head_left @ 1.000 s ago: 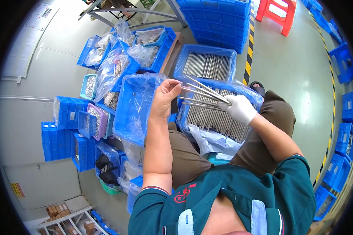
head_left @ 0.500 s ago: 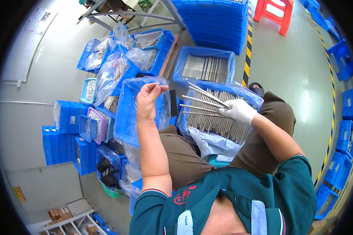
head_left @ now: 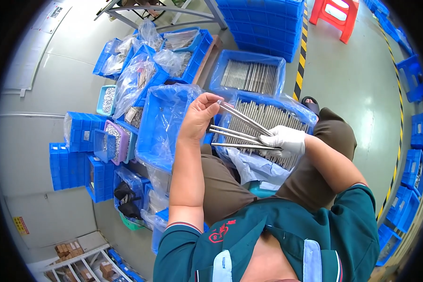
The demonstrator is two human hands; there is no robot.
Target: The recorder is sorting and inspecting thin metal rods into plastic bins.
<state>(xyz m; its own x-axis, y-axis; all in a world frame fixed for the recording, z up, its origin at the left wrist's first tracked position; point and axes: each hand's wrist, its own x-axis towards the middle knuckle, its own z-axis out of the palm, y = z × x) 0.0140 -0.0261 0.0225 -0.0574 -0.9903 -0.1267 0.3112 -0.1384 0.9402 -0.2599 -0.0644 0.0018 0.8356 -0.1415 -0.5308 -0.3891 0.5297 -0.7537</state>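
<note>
My right hand [head_left: 286,140], in a white glove, is closed around several slim metal rods [head_left: 242,117] that fan out to the left. My bare left hand [head_left: 201,116] pinches the far end of the uppermost rods between thumb and fingertips. Below the held rods stands a blue crate [head_left: 296,109] lined with clear plastic, with many similar rods lying side by side in it. To the left of it, under my left forearm, a blue crate lined with clear film [head_left: 157,127] shows a bare bottom.
Another blue crate of rods [head_left: 249,75] stands beyond, before a tall stack of blue crates [head_left: 263,28]. Crates with bagged parts [head_left: 141,77] and small bins of shiny pieces [head_left: 115,136] crowd the left. A red stool [head_left: 336,16] stands far right, past a striped floor line [head_left: 301,70].
My left hand has moved right and come to the ends of the upper rods. The rods in my right hand have shifted and now lie closer together.
</note>
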